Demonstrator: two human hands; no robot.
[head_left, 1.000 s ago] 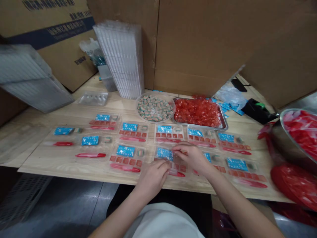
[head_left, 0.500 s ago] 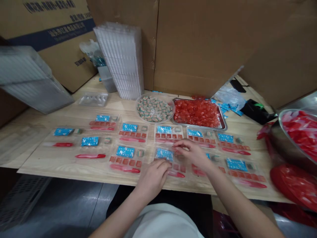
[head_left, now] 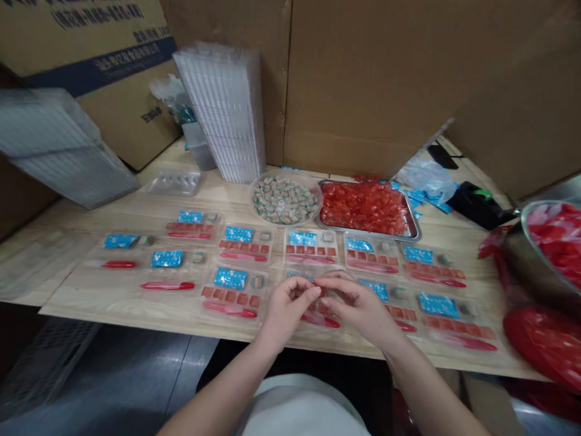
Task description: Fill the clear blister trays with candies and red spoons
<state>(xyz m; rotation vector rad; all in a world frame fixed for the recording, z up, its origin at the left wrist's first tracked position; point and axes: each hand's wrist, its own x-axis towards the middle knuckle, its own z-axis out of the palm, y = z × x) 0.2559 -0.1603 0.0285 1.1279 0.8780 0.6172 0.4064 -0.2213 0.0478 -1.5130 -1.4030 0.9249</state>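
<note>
My left hand (head_left: 285,312) and my right hand (head_left: 363,303) meet fingertip to fingertip above a clear tray in the front row. Both are closed in a pinch. A bit of red shows by the fingertips, but whether it is held or lies in the tray beneath is unclear. Under the hands, that tray's blue packet is mostly covered, while its red pen-shaped piece (head_left: 323,320) sticks out below. Just left is a filled tray with a blue packet (head_left: 230,278), a row of red squares (head_left: 230,296) and a striped square piece (head_left: 258,282).
Similar trays stand in two rows. Behind them are a round dish of striped pieces (head_left: 285,201) and a metal tray (head_left: 415,227) of red wrapped pieces. Tall stacks of clear trays (head_left: 222,115) rise at back left. A metal bowl (head_left: 521,242) stands right, before cardboard walls (head_left: 363,91).
My left hand has lifted from the tray's edge and curled its fingers into a pinch. My right hand has moved slightly down and toward me, bringing the fingertips together.
</note>
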